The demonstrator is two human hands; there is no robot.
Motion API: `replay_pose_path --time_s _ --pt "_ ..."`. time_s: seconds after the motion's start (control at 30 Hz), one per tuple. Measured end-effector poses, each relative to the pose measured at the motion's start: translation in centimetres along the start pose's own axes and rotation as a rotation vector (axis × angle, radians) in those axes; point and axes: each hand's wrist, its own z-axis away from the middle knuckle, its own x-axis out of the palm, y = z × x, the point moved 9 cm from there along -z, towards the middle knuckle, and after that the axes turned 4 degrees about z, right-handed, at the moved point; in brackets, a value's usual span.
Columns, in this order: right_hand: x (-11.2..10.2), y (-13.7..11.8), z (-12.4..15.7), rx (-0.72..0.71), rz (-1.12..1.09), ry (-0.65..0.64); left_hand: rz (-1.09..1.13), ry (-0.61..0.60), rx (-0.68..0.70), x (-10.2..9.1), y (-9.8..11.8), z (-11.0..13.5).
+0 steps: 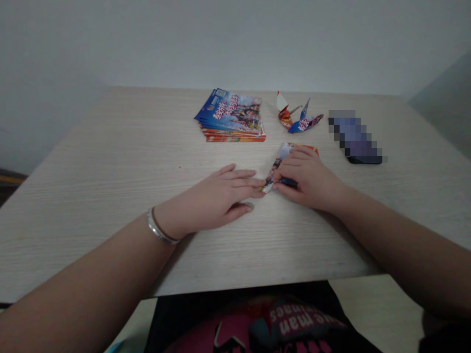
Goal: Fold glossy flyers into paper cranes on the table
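Note:
A folded sheet of printed paper (276, 165), blue, white and orange, lies on the table under my hands. My left hand (221, 196) rests flat with its fingers stretched out, the fingertips touching the paper's lower left corner. A silver bracelet (158, 228) circles that wrist. My right hand (307, 176) bends over the paper, thumb and forefinger pressed together at its near edge. A dark blue bit of the paper shows between them, while the palm and other fingers hide the rest.
Behind my hands stands a fanned stack of printed leaflets (235, 117). Right of it sit two folded paper cranes, one orange and white (285, 116), one blue (303, 122). A phone (356, 139), blurred out, lies at the right. A wall borders the table's (110, 162) far edge.

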Motion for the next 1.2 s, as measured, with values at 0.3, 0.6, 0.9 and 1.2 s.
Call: replay_pose_path --time_s 0.3,0.6,0.9,1.2 --pt "0.9 0.6 -0.9 0.134 0.014 -0.051 -0.087 0.109 0.061 -0.4 0.4 0.2" --pt "1.0 0.4 -1.2 0.146 0.031 -0.038 -0.167 0.162 0.077 -0.5 1.0 0.3" --pt "1.2 0.2 -1.4 0.148 0.063 -0.062 -0.146 0.178 0.085 -0.7 1.1 0.3" --pt "1.3 0.3 -1.4 0.140 0.052 -0.067 -0.153 0.203 0.096 -0.7 1.3 0.2"
